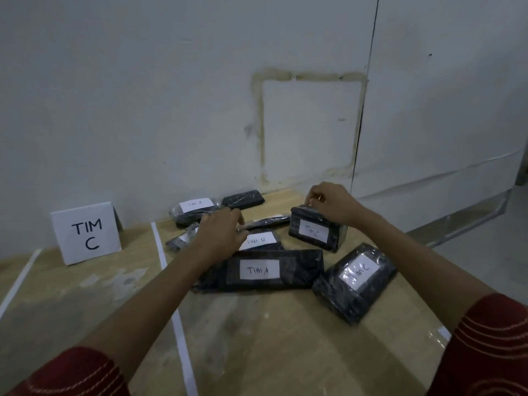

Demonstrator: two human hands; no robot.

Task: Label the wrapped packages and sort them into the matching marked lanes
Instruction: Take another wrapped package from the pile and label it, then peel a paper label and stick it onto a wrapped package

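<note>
Right grip (pixel 328 200) pinches package (pixel 317 230); taped wooden table (pixel 257 338) (white wall (pixel 171 95)).

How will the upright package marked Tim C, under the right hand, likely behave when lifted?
The upright Tim C package keeps sharp box edges, so it is probably stiff, not floppy. Its glossy wrap may be slippery where the right hand pinches its top. Standing on edge, it could tip if pushed near the top.
</note>
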